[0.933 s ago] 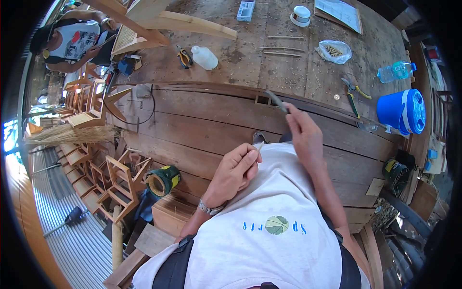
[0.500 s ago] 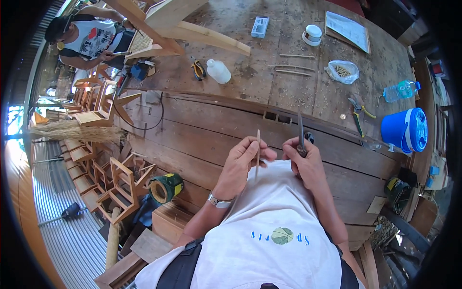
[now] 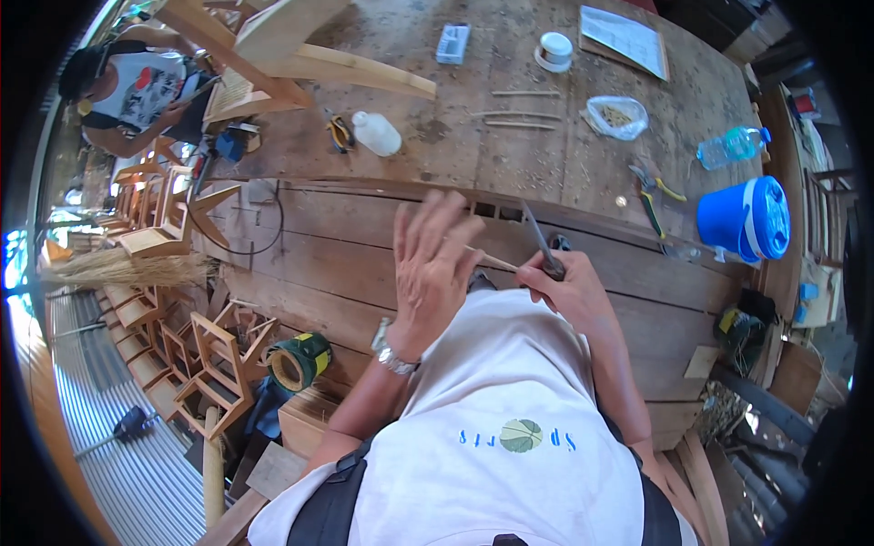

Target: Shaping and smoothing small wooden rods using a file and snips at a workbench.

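My left hand (image 3: 426,278) is raised above my lap, its fingers spread and slightly blurred, with its back showing. A knife (image 3: 537,235) is in my right hand (image 3: 575,289), its dark handle inside the fingers and its blade pointing up toward the bench. A thin pale wooden stick (image 3: 497,261) runs from beside my left thumb to the fingertips of my right hand, which seem to pinch its end. Whether the left thumb touches the stick, I cannot tell. Three similar sticks (image 3: 521,126) lie on the workbench (image 3: 437,164) in front of me.
On the bench are a white bottle (image 3: 376,134), pliers (image 3: 340,133), a bag of small pieces (image 3: 616,118), cutters (image 3: 650,198), a water bottle (image 3: 733,147) and a blue bucket (image 3: 744,220). Chair frames (image 3: 214,373) stand at left. A person (image 3: 141,96) works at far left.
My left hand has let go of the stick and opened, rising a little to the left. The stick has swung from upright to slanting toward my right hand. The whole view has shifted slightly.
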Demonstrator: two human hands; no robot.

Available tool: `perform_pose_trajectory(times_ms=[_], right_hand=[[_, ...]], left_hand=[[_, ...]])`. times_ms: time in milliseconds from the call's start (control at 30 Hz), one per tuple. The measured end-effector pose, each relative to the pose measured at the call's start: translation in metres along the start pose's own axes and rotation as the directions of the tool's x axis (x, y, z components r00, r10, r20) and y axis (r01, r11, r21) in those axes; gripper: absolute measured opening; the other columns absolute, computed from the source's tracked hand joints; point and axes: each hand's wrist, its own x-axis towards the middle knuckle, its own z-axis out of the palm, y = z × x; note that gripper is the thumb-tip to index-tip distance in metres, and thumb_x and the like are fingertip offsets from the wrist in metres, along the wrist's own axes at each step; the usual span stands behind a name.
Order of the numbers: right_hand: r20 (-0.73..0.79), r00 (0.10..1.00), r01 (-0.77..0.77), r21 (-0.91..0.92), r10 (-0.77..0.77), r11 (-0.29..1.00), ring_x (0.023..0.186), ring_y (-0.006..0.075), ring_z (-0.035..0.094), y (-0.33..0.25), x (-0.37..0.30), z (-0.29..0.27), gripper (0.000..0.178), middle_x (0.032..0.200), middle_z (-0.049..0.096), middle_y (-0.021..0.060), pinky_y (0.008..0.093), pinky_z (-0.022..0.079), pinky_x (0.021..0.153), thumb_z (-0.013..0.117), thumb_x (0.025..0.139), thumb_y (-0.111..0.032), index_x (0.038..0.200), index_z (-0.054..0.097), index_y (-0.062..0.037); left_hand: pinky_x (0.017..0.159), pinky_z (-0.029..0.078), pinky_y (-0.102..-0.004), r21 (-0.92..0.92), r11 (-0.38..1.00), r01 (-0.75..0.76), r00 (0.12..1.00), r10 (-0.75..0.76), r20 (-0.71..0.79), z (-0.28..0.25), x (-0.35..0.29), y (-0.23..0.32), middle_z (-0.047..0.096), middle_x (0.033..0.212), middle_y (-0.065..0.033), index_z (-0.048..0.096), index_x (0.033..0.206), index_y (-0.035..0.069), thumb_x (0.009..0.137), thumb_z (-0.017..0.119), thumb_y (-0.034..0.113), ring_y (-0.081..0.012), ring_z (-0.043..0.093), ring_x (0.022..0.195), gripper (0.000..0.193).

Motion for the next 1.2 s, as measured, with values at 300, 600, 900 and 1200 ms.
perform_pose_trajectory(times_ms=[300,600,900,1200], right_hand=[[-0.236,0.951,0.208,0.01,-0.2,0.978,0.079,0.0019,0.055,0.034,0.005,0.012,0.043,0.097,0.066,0.001,0.0213,0.039,0.065,0.053,0.107,-0.023,0.146,0.053,-0.0054],[-0.109,0.836,0.371,-0.611,-0.538,0.7,0.079,0.0297,0.065,0.022,-0.008,0.035,0.05,0.095,0.067,0.0124,0.0362,0.053,0.069,0.069,0.096,-0.021,0.145,0.057,-0.0171],[-0.123,0.795,0.437,-0.564,-0.594,0.701,0.072,0.0261,0.064,0.027,-0.005,0.042,0.05,0.087,0.065,0.0099,0.0371,0.052,0.065,0.07,0.095,-0.016,0.143,0.059,-0.0174],[-0.415,0.796,0.281,-0.391,-0.44,0.876,0.07,0.0135,0.052,0.042,0.022,0.02,0.038,0.081,0.059,0.0091,0.0287,0.046,0.065,0.064,0.099,-0.012,0.137,0.064,-0.012]], left_hand=[[0.05,0.032,-0.02,-0.608,0.004,0.794,0.592,-0.232,0.772,0.001,-0.027,0.012,0.057,0.076,0.0016,0.065,0.111,0.003,0.107,0.054,0.015,-0.0041,0.043,0.058,0.016],[0.049,0.024,-0.0182,-0.562,-0.261,0.785,0.524,-0.205,0.827,-0.004,-0.035,0.021,0.047,0.073,0.0058,0.06,0.119,0.004,0.109,0.049,0.017,-0.001,0.031,0.057,0.019],[0.052,0.03,-0.021,-0.568,-0.06,0.821,0.53,-0.289,0.797,-0.001,-0.042,0.02,0.047,0.073,0.0055,0.061,0.11,0.004,0.109,0.05,0.02,-0.0023,0.038,0.061,0.019],[0.051,0.025,-0.0201,-0.514,-0.029,0.857,0.494,-0.234,0.837,-0.017,-0.056,0.023,0.043,0.069,0.0065,0.058,0.101,0.006,0.109,0.05,0.019,-0.0021,0.035,0.059,0.018]])
